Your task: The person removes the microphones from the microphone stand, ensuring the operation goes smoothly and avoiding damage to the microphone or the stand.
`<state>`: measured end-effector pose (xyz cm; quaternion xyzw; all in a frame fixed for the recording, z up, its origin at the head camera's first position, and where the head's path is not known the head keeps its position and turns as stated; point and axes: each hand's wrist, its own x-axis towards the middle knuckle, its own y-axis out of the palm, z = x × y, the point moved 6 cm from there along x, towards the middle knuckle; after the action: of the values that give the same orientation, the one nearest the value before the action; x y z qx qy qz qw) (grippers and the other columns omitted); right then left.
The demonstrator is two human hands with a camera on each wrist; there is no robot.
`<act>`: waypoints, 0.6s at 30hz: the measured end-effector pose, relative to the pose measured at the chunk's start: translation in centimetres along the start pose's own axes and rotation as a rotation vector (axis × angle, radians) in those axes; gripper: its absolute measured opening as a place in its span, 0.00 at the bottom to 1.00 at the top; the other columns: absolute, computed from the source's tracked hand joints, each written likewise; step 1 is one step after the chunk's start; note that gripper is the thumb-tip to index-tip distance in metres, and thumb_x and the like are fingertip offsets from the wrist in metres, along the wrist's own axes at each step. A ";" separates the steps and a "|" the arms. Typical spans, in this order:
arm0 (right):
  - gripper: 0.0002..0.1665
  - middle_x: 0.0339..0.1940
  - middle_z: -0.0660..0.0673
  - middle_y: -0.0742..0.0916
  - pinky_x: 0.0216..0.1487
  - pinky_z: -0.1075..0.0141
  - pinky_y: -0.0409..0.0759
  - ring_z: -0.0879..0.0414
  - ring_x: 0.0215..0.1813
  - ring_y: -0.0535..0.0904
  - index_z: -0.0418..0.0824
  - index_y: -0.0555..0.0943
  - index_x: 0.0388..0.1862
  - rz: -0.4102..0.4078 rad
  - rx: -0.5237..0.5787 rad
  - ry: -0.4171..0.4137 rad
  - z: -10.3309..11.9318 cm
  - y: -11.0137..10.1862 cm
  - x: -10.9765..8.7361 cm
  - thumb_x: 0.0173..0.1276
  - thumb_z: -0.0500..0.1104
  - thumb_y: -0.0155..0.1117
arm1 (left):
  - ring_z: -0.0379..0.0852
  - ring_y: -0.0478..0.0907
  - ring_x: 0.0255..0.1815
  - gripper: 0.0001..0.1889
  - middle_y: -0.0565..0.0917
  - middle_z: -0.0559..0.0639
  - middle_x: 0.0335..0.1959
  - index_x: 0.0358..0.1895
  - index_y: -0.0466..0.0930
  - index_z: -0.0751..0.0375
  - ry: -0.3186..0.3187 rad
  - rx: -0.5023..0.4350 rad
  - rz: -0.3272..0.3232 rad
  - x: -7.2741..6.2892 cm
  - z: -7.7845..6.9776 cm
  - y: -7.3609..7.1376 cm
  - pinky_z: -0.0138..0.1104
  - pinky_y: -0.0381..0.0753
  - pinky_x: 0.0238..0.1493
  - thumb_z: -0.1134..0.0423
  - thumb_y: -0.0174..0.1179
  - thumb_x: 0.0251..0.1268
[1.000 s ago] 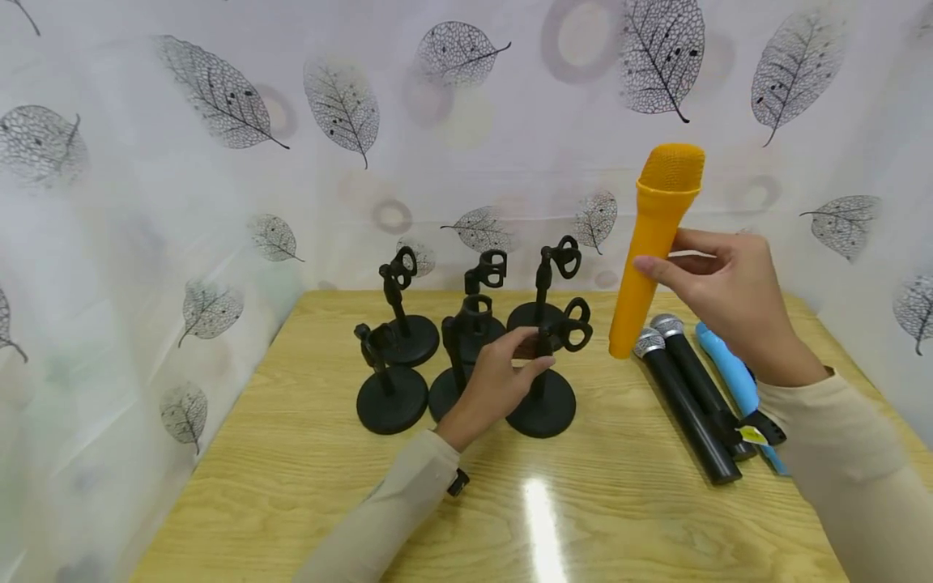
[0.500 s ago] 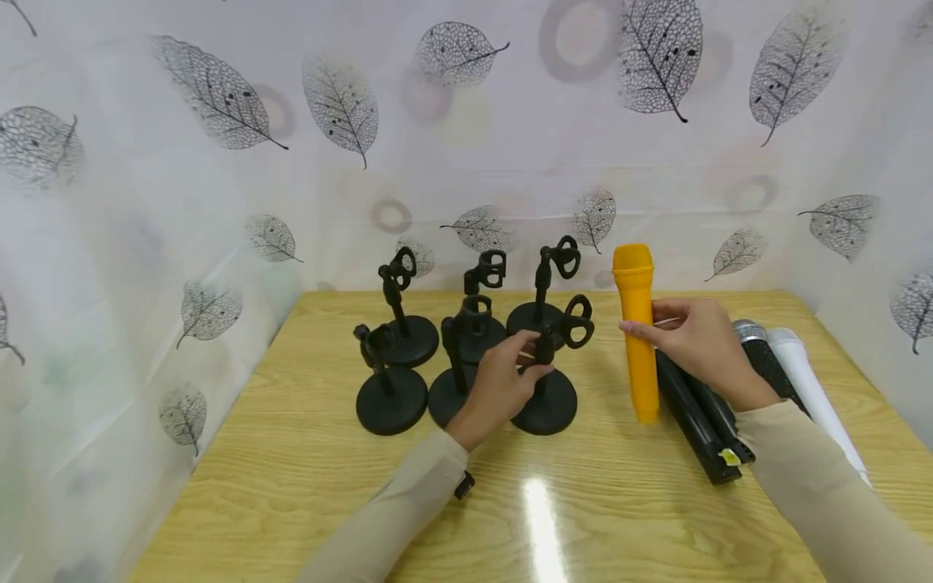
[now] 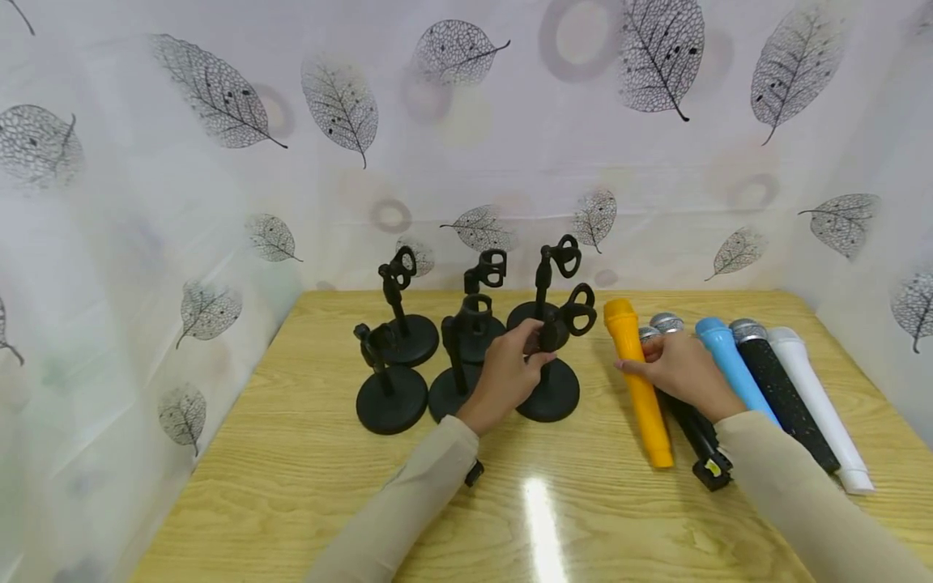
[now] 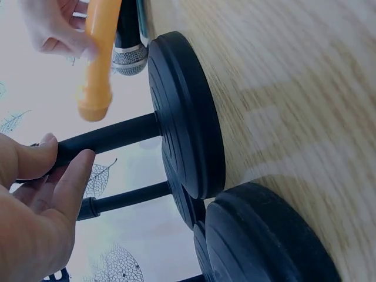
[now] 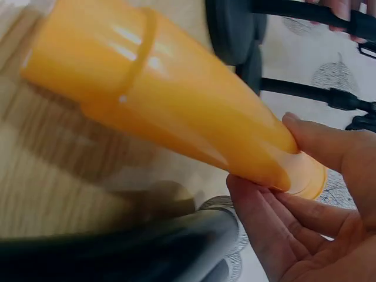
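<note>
In the head view my left hand (image 3: 506,376) holds the upright of the front-right black microphone stand (image 3: 551,395), just below its ring clip (image 3: 581,309). Thumb and fingers close round the black post (image 4: 114,135) in the left wrist view. To the right, my right hand (image 3: 688,372) pinches a yellow-orange microphone (image 3: 643,409) between thumb and fingers, near its head end. The microphone slants with its head toward the back and its tail toward me. Whether its tail touches the table cannot be told. The right wrist view shows the microphone's smooth body (image 5: 188,111) close up.
Several more black stands, such as the front-left stand (image 3: 392,401), stand left of my left hand. Right of the orange microphone lie black microphones (image 3: 688,425), a blue one (image 3: 738,372), a speckled black one (image 3: 787,397) and a white one (image 3: 820,409). A leaf-patterned curtain (image 3: 466,146) rises behind the table.
My right hand has lowered the orange microphone from above the table's back to beside the black microphones. My left hand has shifted its stand slightly back and to the right.
</note>
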<state>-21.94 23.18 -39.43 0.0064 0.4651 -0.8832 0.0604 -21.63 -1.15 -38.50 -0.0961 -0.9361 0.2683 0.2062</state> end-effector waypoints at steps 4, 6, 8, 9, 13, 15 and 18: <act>0.26 0.20 0.45 0.81 0.23 0.64 0.77 0.56 0.21 0.76 0.33 0.83 0.30 0.038 -0.037 0.013 -0.2 0.7 0.0 0.66 0.56 0.73 | 0.37 0.85 0.46 0.18 0.87 0.49 0.46 0.59 0.79 0.57 -0.019 -0.013 0.010 0.2 0.1 0.0 0.31 0.84 0.48 0.67 0.67 0.68; 0.24 0.16 0.48 0.77 0.21 0.64 0.74 0.56 0.19 0.73 0.38 0.80 0.23 0.042 -0.066 0.007 -0.4 0.9 0.1 0.66 0.56 0.72 | 0.38 0.85 0.46 0.18 0.87 0.49 0.46 0.59 0.79 0.58 -0.025 -0.016 0.012 0.3 0.2 -0.1 0.31 0.84 0.48 0.67 0.67 0.68; 0.25 0.15 0.49 0.76 0.21 0.64 0.73 0.56 0.19 0.73 0.39 0.79 0.21 0.037 -0.088 0.006 -0.4 1.0 0.1 0.66 0.56 0.73 | 0.38 0.85 0.47 0.18 0.87 0.49 0.47 0.59 0.79 0.58 -0.028 -0.020 0.012 0.3 0.2 -0.1 0.31 0.84 0.48 0.67 0.66 0.68; 0.26 0.15 0.49 0.75 0.21 0.64 0.73 0.56 0.18 0.73 0.39 0.78 0.20 0.030 -0.101 0.004 -0.4 1.0 0.1 0.65 0.56 0.73 | 0.39 0.85 0.47 0.18 0.87 0.50 0.47 0.59 0.79 0.58 -0.029 -0.021 0.012 0.4 0.2 -0.1 0.31 0.84 0.48 0.67 0.66 0.68; 0.26 0.15 0.48 0.75 0.20 0.64 0.73 0.56 0.18 0.73 0.38 0.77 0.18 0.018 -0.127 0.010 -0.5 1.3 0.3 0.63 0.55 0.75 | 0.40 0.85 0.47 0.18 0.87 0.50 0.47 0.60 0.79 0.58 -0.032 -0.016 0.008 0.5 0.3 -0.1 0.31 0.84 0.48 0.67 0.67 0.69; 0.26 0.14 0.48 0.75 0.21 0.65 0.73 0.56 0.18 0.73 0.38 0.76 0.18 0.014 -0.131 0.020 -0.7 1.5 0.5 0.63 0.54 0.75 | 0.40 0.85 0.47 0.18 0.87 0.50 0.47 0.60 0.79 0.58 -0.030 -0.009 0.008 0.6 0.4 0.0 0.31 0.84 0.48 0.66 0.67 0.68; 0.26 0.14 0.48 0.73 0.21 0.66 0.73 0.56 0.18 0.73 0.37 0.75 0.20 0.011 -0.134 0.042 -1.0 1.8 0.6 0.63 0.53 0.75 | 0.41 0.85 0.47 0.18 0.87 0.50 0.47 0.60 0.79 0.58 -0.027 -0.001 0.003 0.6 0.4 0.0 0.31 0.84 0.47 0.66 0.67 0.68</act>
<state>-22.38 22.93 -41.45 0.0234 0.5244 -0.8493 0.0558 -22.39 -1.14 -38.61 -0.0941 -0.9387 0.2697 0.1929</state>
